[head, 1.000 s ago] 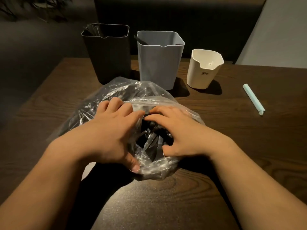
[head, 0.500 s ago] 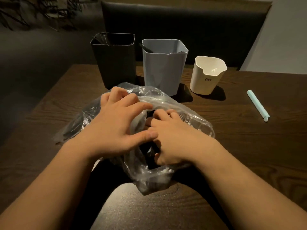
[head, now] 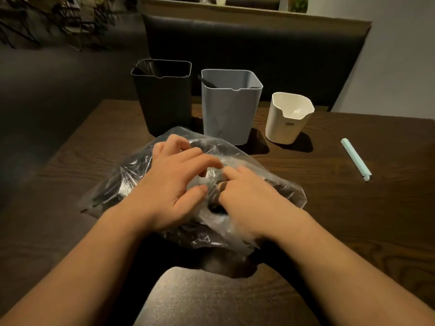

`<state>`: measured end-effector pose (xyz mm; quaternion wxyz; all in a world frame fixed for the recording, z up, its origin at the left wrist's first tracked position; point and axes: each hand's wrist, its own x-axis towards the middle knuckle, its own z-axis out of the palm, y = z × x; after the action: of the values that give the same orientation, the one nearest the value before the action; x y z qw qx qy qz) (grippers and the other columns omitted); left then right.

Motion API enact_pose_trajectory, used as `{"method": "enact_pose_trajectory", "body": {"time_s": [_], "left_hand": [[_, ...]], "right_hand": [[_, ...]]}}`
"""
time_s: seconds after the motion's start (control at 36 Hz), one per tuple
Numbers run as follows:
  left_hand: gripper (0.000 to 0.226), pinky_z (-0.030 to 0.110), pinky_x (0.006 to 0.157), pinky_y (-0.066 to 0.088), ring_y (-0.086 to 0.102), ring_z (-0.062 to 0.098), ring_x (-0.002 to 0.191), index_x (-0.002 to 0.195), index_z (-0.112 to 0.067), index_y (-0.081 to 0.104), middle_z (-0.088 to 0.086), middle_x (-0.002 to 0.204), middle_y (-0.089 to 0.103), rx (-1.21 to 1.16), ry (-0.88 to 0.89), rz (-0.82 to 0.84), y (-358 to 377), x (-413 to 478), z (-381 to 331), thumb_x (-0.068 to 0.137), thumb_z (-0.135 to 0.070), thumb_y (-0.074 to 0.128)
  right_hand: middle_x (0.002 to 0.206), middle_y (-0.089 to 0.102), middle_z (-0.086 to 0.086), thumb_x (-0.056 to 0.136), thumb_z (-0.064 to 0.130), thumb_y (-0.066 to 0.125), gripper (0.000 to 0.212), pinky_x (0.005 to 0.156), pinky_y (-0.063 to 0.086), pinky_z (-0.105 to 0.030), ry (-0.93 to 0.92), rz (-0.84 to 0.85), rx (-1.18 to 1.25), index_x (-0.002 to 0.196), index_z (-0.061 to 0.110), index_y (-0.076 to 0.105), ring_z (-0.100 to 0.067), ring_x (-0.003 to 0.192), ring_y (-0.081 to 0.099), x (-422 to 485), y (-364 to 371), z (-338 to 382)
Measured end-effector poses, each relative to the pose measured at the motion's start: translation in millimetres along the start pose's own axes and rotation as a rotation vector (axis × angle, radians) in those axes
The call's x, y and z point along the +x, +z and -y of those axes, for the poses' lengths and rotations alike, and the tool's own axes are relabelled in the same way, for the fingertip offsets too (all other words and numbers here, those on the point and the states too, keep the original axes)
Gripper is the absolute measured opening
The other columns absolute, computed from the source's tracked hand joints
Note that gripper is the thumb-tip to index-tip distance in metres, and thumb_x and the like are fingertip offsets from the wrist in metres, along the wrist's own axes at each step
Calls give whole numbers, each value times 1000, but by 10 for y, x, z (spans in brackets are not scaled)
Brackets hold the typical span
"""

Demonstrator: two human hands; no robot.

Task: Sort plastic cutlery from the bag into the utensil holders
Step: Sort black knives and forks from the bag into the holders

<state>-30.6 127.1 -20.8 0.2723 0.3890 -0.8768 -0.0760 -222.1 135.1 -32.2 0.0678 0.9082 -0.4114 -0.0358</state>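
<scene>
The job looks only just begun. A few dark pieces (head: 144, 66) stand in the black holder (head: 162, 102), far and left. One dark piece (head: 207, 82) leans in the grey holder (head: 229, 109) next to it. I see no cutlery in the white cup (head: 286, 121), far and right. Most of the cutlery (head: 117, 187) is in the bag (head: 240, 156), which lies on the surface (head: 353, 220), near and in the middle. So lots is left to sort.

The left hand (head: 174, 184) lies on the bag with bent fingers, and its grip holds the plastic by the bag's mouth. The right hand (head: 249, 201) pokes into that mouth. A dark handle (head: 217, 192) sits by its thumb, but the light is dim and I cannot tell if its grip has it.

A pale blue stick (head: 355, 158) lies far right, out of the way. The crinkly plastic is what gets in the way.
</scene>
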Motion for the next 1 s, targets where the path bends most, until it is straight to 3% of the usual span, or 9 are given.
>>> {"method": "enact_pose_trajectory", "body": {"time_s": [0.11,0.22,0.39,0.53,0.61,0.69,0.78,0.92,1.0], "left_hand": [[46,35,96,27,40,19,107,109,-26,64,-15,91,57,-88,39,-78,-18,-1,-22,70,-33,43],[44,40,95,31,45,19,111,100,-22,67,-10,96,60,-158,78,-144,-44,2,-87,65,-32,43],[32,44,86,39,47,18,102,100,-21,63,-24,97,46,-226,94,-276,6,-2,-132,69,-27,59],[13,45,82,39,47,30,92,81,-10,66,-3,84,61,-267,155,-315,14,25,-185,72,-19,62],[6,42,85,37,47,30,92,67,-9,63,-4,84,64,-267,214,-311,44,34,-245,67,-12,57],[12,47,85,37,48,29,90,61,-10,60,-6,82,65,-264,255,-264,48,28,-261,65,-16,50],[20,47,83,37,46,25,81,56,-10,55,-3,68,61,-317,270,-227,19,18,-231,72,-20,51],[55,46,81,36,46,21,72,50,-14,56,-6,61,57,-309,268,-191,43,18,-250,97,-42,51],[52,48,82,38,46,19,78,53,-21,54,-11,60,51,-252,250,-83,66,12,-272,97,-47,52]], "right_hand": [[107,53,10,90,54,56,30,92,49,-36,165,23,268,110,36,69,-14,102,49,-53,-95,-173],[128,62,4,87,34,66,41,105,41,-31,248,-25,390,128,33,64,-17,122,53,-115,-185,-382],[123,68,14,86,25,73,35,100,49,-31,290,-241,603,121,31,70,-8,116,60,-198,-68,-523],[111,70,24,87,31,76,34,94,51,-20,265,-287,821,120,38,70,7,108,61,-195,-20,-527],[109,71,23,88,37,74,32,92,53,-28,327,-306,875,119,39,70,6,104,63,-204,-16,-551],[109,71,24,85,41,75,34,91,54,-29,353,-272,828,119,41,69,4,104,64,-207,-12,-572],[101,68,30,83,34,79,31,84,48,-10,323,-212,803,113,39,72,9,101,62,-228,-46,-586],[89,70,11,86,30,74,13,78,54,-33,360,-192,761,98,28,72,-3,85,64,-249,-104,-611],[79,66,13,87,32,74,11,66,47,-23,370,-207,720,85,37,65,0,77,61,-228,-115,-580]]}}
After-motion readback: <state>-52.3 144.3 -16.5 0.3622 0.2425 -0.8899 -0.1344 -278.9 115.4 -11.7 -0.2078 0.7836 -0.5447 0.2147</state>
